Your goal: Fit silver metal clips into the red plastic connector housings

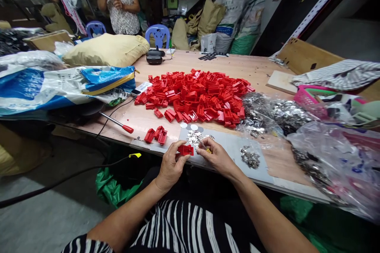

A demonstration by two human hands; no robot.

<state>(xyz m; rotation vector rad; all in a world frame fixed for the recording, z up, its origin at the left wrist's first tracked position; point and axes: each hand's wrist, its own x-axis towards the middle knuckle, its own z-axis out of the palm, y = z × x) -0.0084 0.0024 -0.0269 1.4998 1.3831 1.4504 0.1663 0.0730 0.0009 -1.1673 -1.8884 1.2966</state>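
Observation:
My left hand (pixel 173 164) is closed on a small red plastic housing (pixel 186 150) at the front edge of the table. Close beside it, my right hand (pixel 217 156) pinches a thin tool with a yellow part (pixel 208 150); its exact kind is too small to tell. Just beyond my hands lies a small heap of flat metal pieces (pixel 197 137) on a grey sheet (pixel 228 142). Another pile of small metal parts (pixel 249 157) sits to the right of my right hand. Several red housings (pixel 156 135) stand left of my left hand.
A large pile of red housings (pixel 198 97) covers the table's middle. Plastic bags of metal parts (pixel 276 114) lie at right. A red-handled tool (pixel 127 129) and a blue-white sack (pixel 59 87) are at left. Across the table stands a person (pixel 118 2).

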